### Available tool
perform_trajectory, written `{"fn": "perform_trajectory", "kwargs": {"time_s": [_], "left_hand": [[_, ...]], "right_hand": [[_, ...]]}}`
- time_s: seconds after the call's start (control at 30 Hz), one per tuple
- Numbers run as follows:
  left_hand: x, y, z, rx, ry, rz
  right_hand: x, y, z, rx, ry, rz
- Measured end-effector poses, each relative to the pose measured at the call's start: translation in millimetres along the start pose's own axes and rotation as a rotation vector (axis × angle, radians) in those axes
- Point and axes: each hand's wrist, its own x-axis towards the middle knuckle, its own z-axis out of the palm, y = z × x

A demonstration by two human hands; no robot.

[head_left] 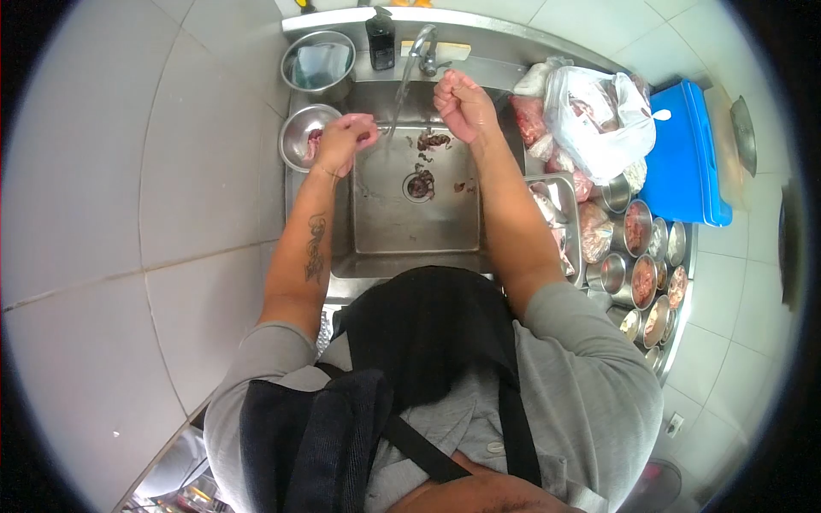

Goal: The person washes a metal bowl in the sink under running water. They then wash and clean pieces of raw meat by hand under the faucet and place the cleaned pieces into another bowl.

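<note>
My left hand [349, 142] is closed, fingers curled together, over the sink's left edge beside a small steel bowl [292, 141]. Pinkish-red pieces that look like meat [314, 144] lie in that bowl, partly behind the hand. My right hand [464, 104] is curled into a fist right of the tap [428, 61]. Anything inside either hand is hidden. Water [399, 104] runs from the tap into the steel sink [410, 235] between my hands. Dark reddish-brown scraps [434, 140] lie on the sink floor, with more dark scraps [420, 184] over the drain.
Behind the small bowl stands a larger steel bowl [295, 81], near a black bottle [380, 41]. On the right are a white plastic bag [590, 111], a blue box [684, 158], a steel tray [575, 231] and several steel food containers [643, 282]. A tiled wall [214, 171] borders the left.
</note>
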Motion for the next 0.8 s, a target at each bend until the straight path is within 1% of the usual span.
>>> {"fn": "perform_trajectory", "kwargs": {"time_s": [0.03,0.07,0.13,0.17,0.23,0.27,0.33,0.37,0.4,0.47,0.5,0.57,0.6,0.67,0.7,0.77,0.8], "left_hand": [[0,-4,0,-0.148,0.002,-0.039],[3,-6,-1,-0.149,-0.002,-0.040],[12,-9,1,-0.518,-0.101,-0.134],[18,-13,3,-0.515,-0.109,-0.130],[32,-15,9,-0.421,-0.162,-0.027],[40,-14,17,-0.423,-0.163,-0.020],[45,-13,39,-0.299,-0.017,0.044],[56,-19,38,-0.241,-0.057,0.092],[61,-14,43,-0.237,-0.061,0.094],[72,-5,56,-0.124,-0.093,0.059],[73,-1,63,-0.126,-0.097,0.062],[74,7,73,-0.189,-0.039,-0.001],[76,6,75,-0.189,-0.037,0.000],[79,3,78,-0.342,-0.106,0.032],[83,0,76,-0.343,-0.105,0.028],[88,-7,71,-0.493,-0.323,0.065],[88,-10,71,-0.494,-0.322,0.063]], "right_hand": [[3,-2,-16,0.085,-0.164,0.087],[1,5,-31,0.083,-0.162,0.085],[-1,19,-47,-1.677,0.058,0.508],[-5,28,-52,-1.681,0.063,0.500],[-12,49,-44,-1.496,0.149,0.058],[-3,54,-38,-1.500,0.143,0.054],[-1,69,-25,-0.974,0.169,-0.075],[0,69,-19,-1.148,0.162,-0.140],[2,69,-12,-1.147,0.164,-0.146],[4,64,0,-1.318,0.268,-0.264],[5,61,-2,-1.322,0.268,-0.267],[11,59,-5,-1.389,0.406,-0.360],[12,58,-7,-1.388,0.405,-0.360],[12,55,-13,-1.410,0.454,-0.432],[11,55,-12,-1.410,0.456,-0.428],[8,53,-12,-1.450,0.497,-0.368],[8,54,-11,-1.450,0.498,-0.366]]}}
